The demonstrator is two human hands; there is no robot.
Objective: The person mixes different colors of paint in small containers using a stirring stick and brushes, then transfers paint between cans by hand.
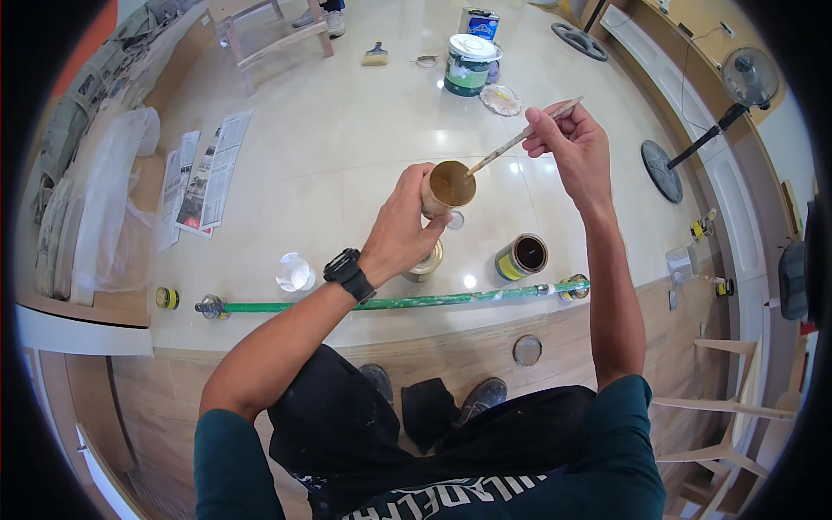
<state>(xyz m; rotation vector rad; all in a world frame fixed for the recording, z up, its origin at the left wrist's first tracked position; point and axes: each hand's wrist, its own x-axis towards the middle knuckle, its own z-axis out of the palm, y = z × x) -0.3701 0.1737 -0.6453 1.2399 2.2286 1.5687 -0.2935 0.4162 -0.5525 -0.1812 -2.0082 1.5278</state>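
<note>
My left hand (400, 227) grips a small open tin (449, 186) filled with a brown liquid, held above the pale tiled floor. My right hand (569, 146) pinches the upper end of a thin wooden stick (520, 139), whose lower tip dips into the tin's liquid. A black watch sits on my left wrist. Directly below the held tin, another small tin (426, 263) stands on the floor, mostly hidden behind my left hand.
An open yellow-labelled tin of dark liquid (521, 257) and a long green pole (390, 302) lie on the floor before me. Farther off stand a white-lidded paint bucket (469, 63), a brush (375, 55), newspapers (204, 169), a floor fan (706, 121) and wooden chairs (728, 407).
</note>
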